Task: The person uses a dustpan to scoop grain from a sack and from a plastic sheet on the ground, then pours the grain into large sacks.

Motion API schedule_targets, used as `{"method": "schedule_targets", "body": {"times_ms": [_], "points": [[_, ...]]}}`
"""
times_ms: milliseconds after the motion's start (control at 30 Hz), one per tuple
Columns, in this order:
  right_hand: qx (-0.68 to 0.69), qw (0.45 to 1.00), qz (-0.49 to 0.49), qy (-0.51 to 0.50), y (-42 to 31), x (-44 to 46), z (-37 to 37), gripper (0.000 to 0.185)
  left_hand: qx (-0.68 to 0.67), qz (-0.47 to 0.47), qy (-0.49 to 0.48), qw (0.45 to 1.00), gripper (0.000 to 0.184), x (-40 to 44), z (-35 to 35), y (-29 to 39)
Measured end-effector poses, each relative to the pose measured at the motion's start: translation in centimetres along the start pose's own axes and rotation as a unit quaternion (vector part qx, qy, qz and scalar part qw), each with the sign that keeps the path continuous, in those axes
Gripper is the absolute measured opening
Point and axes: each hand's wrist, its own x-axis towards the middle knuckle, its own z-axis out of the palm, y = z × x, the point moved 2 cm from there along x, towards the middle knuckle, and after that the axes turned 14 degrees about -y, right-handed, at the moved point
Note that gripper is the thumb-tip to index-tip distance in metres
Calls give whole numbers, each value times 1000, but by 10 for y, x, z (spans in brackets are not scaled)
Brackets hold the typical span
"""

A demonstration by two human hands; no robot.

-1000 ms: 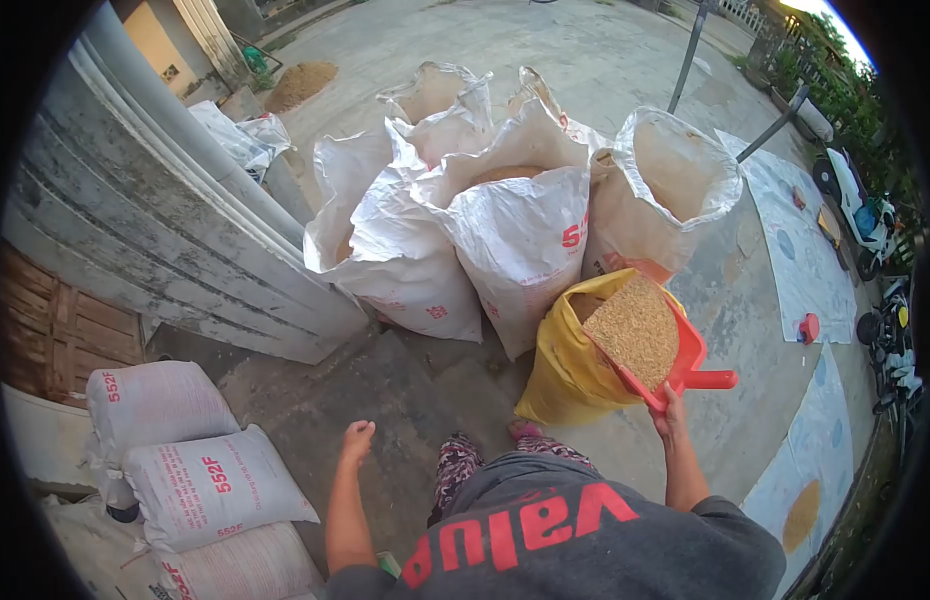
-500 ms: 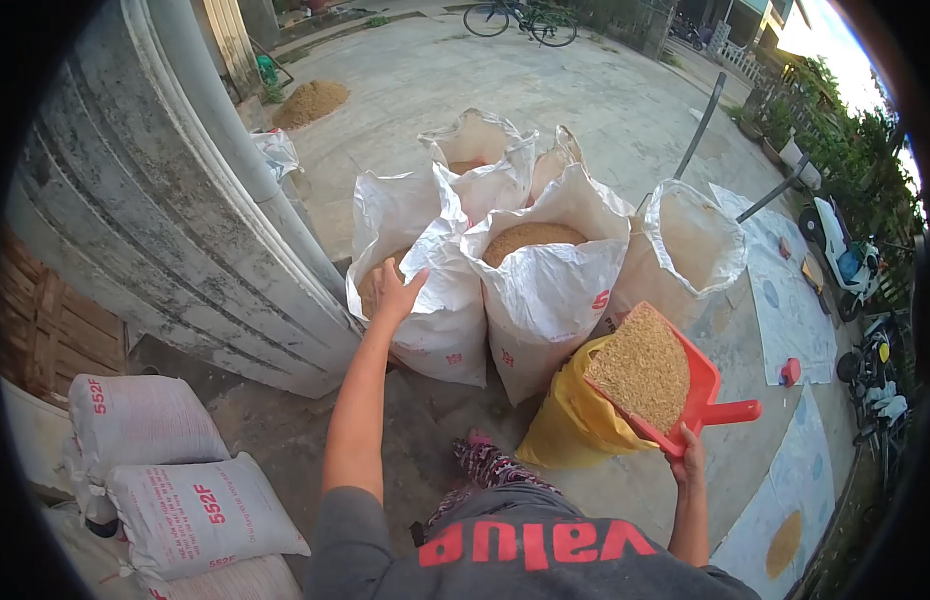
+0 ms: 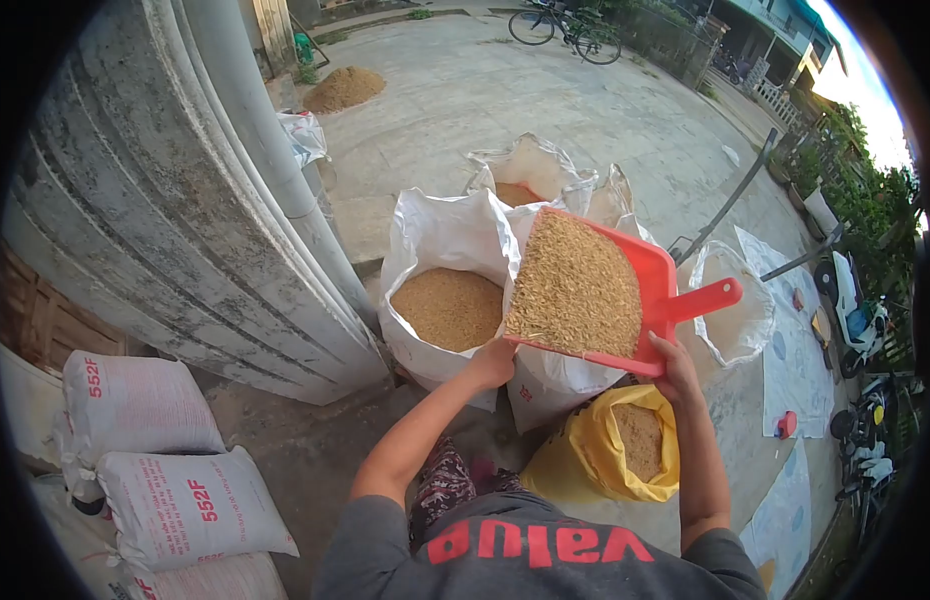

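Observation:
A red dustpan (image 3: 660, 275) heaped with golden-brown unhusked grain (image 3: 575, 285) is raised over the white sacks. My right hand (image 3: 677, 370) grips its near right edge, below the handle. At the pan's near left corner, my left hand (image 3: 495, 362) is closed on the rim of the left white sack (image 3: 410, 340); its fingertips are partly hidden. That sack gapes wide, with grain (image 3: 447, 308) inside. The pan covers most of the middle white sack (image 3: 555, 385). Below my right hand stands an open yellow sack (image 3: 575, 450), also holding grain.
Filled sacks (image 3: 195, 505) are stacked at lower left. A concrete wall (image 3: 165, 220) and pipe border the left sacks. Another grain-holding sack (image 3: 535, 165) stands behind, and an open white sack (image 3: 735, 310) at right. Farther off are a grain pile (image 3: 345, 88) and a bicycle (image 3: 565, 30).
The loaded dustpan has risen from the yellow sack and moved left over the white sacks. My left hand has come down and right, and the left sack's mouth is wider.

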Motion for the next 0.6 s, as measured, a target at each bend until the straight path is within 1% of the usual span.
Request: {"method": "schedule_targets", "body": {"times_ms": [33, 100, 133, 167, 200, 233, 300, 333, 367, 400, 433, 467, 500, 533, 567, 600], "points": [[-10, 1000, 9, -9, -3, 17, 16, 23, -2, -2, 1, 1000, 44, 1, 1, -8], [-18, 999, 25, -10, -7, 48, 41, 23, -51, 137, 69, 987, 44, 8, -1, -26], [-27, 999, 38, -11, -10, 62, 50, 23, -53, 137, 71, 987, 44, 12, -7, -38], [-31, 999, 39, -12, -12, 73, 56, 23, -47, 118, 68, 990, 41, 13, -17, -48], [-42, 997, 56, -43, -13, 86, 64, 23, -40, 98, 67, 992, 38, 15, -29, -59], [-54, 993, 73, -74, -13, 98, 72, 24, -41, 99, 72, 992, 38, 17, -39, -69], [-48, 994, 68, -76, -10, 119, 83, 24, -86, -33, 95, 991, 35, 21, -57, -96], [-71, 991, 81, -82, -8, 130, 83, 25, -147, -43, 46, 987, 39, 23, -65, -118], [-94, 987, 94, -88, -6, 140, 84, 25, -151, -45, 48, 986, 39, 17, -78, -114], [-96, 987, 98, -89, -3, 150, 86, 25, -29, -167, 32, 985, 50, 2, -95, -102], [-100, 986, 101, -83, 0, 158, 87, 25, 95, -284, 12, 954, 61, -8, -107, -99], [-104, 986, 105, -77, 1, 164, 90, 25, 91, -287, 9, 954, 61, -10, -111, -105], [-103, 985, 110, -79, 2, 170, 94, 25, 47, -319, 42, 946, 73, -14, -115, -114], [-130, 981, 127, -66, 2, 176, 99, 25, 6, -349, 75, 934, 86, -19, -119, -124], [-158, 976, 142, -54, 1, 182, 104, 25, 5, -352, 74, 933, 86, -22, -119, -132], [-161, 976, 137, -43, -3, 185, 117, 24, -3, -344, 114, 932, 90, -26, -119, -140]]}}
